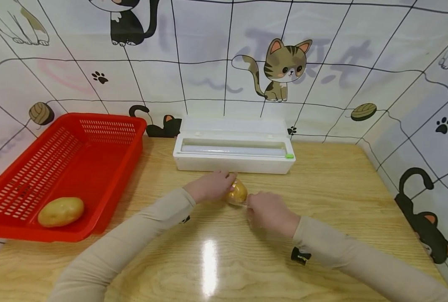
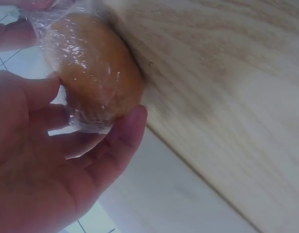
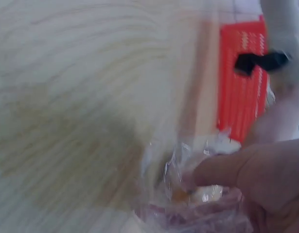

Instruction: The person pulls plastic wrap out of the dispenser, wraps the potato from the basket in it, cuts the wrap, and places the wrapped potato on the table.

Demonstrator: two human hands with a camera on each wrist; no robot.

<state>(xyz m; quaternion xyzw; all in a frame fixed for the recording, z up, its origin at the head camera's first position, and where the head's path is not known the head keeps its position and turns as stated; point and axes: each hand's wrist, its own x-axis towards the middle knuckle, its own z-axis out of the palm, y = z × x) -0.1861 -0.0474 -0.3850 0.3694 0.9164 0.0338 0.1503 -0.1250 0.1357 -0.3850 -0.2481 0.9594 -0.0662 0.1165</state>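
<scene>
A potato [image 1: 238, 193] wrapped in clear plastic film sits on the wooden table in front of the white film box. My left hand [image 1: 213, 185] holds it from the left, its fingers and thumb around the wrapped side in the left wrist view. Film [image 2: 74, 46] lies crinkled and shiny over the potato there. On the right side, my right hand [image 1: 271, 212] pinches the gathered loose end of the film. In the right wrist view, crumpled film [image 3: 171, 167] spreads from under the right thumb, mostly hiding the potato.
The white box [image 1: 233, 164] stands with its lid raised at the back, a film roll [image 1: 231, 150] inside and a green slider [image 1: 289, 156] at its right end. A red basket [image 1: 112, 193] on the left holds one unwrapped potato [image 1: 61, 212]. Cat-printed sheeting borders the table.
</scene>
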